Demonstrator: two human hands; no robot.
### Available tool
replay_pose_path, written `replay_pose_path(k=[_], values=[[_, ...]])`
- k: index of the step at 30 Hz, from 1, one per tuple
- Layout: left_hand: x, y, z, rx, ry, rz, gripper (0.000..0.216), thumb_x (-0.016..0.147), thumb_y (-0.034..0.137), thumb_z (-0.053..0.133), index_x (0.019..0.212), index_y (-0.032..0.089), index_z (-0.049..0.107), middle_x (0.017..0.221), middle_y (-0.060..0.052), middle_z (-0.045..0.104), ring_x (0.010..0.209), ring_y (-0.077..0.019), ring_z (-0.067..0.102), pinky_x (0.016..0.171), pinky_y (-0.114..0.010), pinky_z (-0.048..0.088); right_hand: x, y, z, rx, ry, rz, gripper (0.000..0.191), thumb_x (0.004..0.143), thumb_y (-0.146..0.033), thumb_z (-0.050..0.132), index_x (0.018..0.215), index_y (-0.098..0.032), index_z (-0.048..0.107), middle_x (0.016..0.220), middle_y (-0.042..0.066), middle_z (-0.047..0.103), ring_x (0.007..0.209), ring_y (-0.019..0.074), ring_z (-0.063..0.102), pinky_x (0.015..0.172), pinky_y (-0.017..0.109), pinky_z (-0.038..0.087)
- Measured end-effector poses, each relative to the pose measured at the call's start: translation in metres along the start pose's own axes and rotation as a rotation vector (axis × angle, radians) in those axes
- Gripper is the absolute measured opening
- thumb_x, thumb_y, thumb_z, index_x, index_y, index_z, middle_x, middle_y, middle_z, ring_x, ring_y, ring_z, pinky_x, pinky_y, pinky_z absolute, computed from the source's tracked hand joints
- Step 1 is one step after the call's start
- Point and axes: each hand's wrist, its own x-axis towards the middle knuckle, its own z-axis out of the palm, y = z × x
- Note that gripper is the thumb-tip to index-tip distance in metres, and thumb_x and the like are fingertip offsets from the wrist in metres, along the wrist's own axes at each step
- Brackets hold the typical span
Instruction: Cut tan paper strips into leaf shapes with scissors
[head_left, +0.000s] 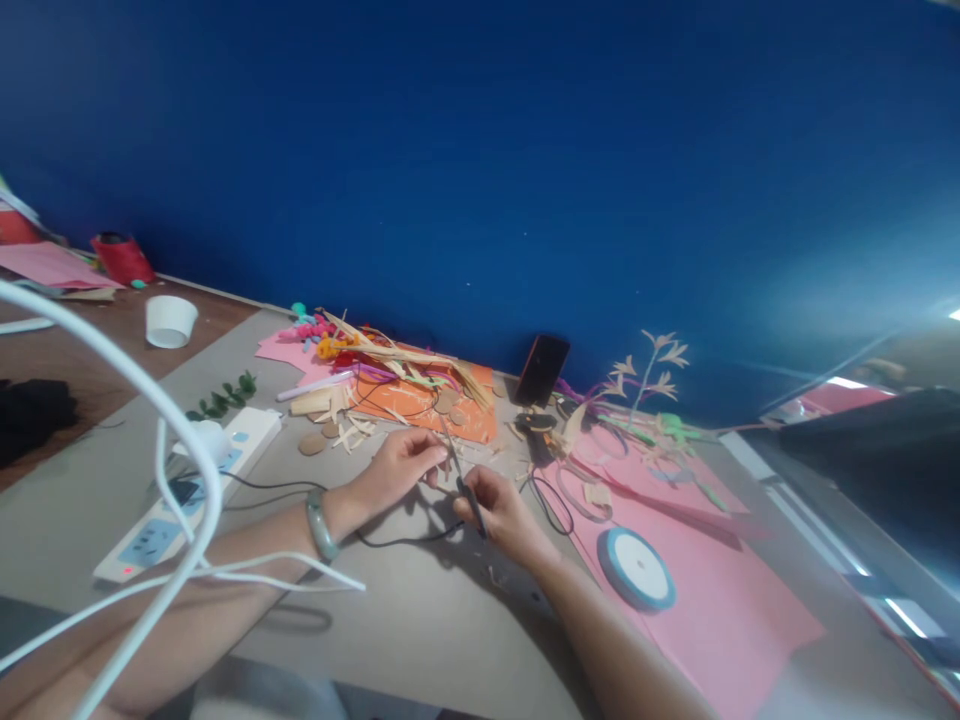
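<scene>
My right hand [506, 515] is closed around the dark handle of a pair of scissors [455, 458]. The thin blades point up and away, past the fingertips of my left hand [397, 468]. Thumb and fingers of that left hand are pinched together close beside the blades; whatever small piece they hold is too small to make out. Just beyond both hands lies an orange sheet [476, 425] strewn with pale cut scraps. A bundle of dry straw-coloured strips [420, 355] rests across it.
A white power strip [251, 440] with cables lies at left, near a white cup [171, 322]. A phone [541, 370] leans against the blue wall [480, 180]. Pink sheets [720, 600] at right carry a blue-edged tape roll [637, 568]. White tubing [202, 470] crosses the left foreground.
</scene>
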Motion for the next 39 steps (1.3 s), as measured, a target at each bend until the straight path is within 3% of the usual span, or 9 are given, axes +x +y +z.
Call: replay_pose_path(k=[16,25,32,39], values=[[-0.003,0.002,0.001,0.040,0.020,0.009,0.021,0.082,0.031,0.056,0.072,0.013,0.061,0.056,0.001,0.057,0.054,-0.0092,0.054,0.056,-0.020,0.041,0.002,0.009,0.002,0.019,0.022,0.010,0.048,0.061,-0.049,0.077,0.065,-0.019,0.041,0.053,-0.008,0.039,0.050,0.0061,0.030,0.046,0.020,0.024],[-0.003,0.007,0.002,-0.027,-0.022,-0.033,0.022,0.082,0.032,0.056,0.073,0.013,0.060,0.056,0.000,0.058,0.052,-0.0087,0.053,0.055,-0.021,0.042,0.003,0.010,-0.001,0.031,0.101,-0.018,0.048,0.062,-0.052,0.075,0.062,-0.020,0.038,0.050,-0.008,0.036,0.049,0.0070,0.029,0.046,0.021,0.023],[-0.001,0.005,0.002,-0.045,-0.035,-0.035,0.020,0.081,0.030,0.056,0.077,0.012,0.062,0.058,0.000,0.059,0.051,-0.0085,0.054,0.052,-0.020,0.041,-0.001,0.003,-0.001,-0.026,0.004,-0.026,0.047,0.061,-0.048,0.078,0.066,-0.019,0.041,0.057,-0.007,0.038,0.053,0.0074,0.031,0.048,0.021,0.025],[-0.001,0.000,0.001,-0.017,-0.037,-0.050,0.023,0.081,0.034,0.057,0.078,0.012,0.062,0.057,0.000,0.057,0.051,-0.0090,0.053,0.052,-0.021,0.041,-0.001,0.002,0.000,-0.032,-0.001,0.001,0.049,0.059,-0.049,0.078,0.065,-0.019,0.040,0.056,-0.007,0.040,0.053,0.0071,0.032,0.048,0.020,0.026]])
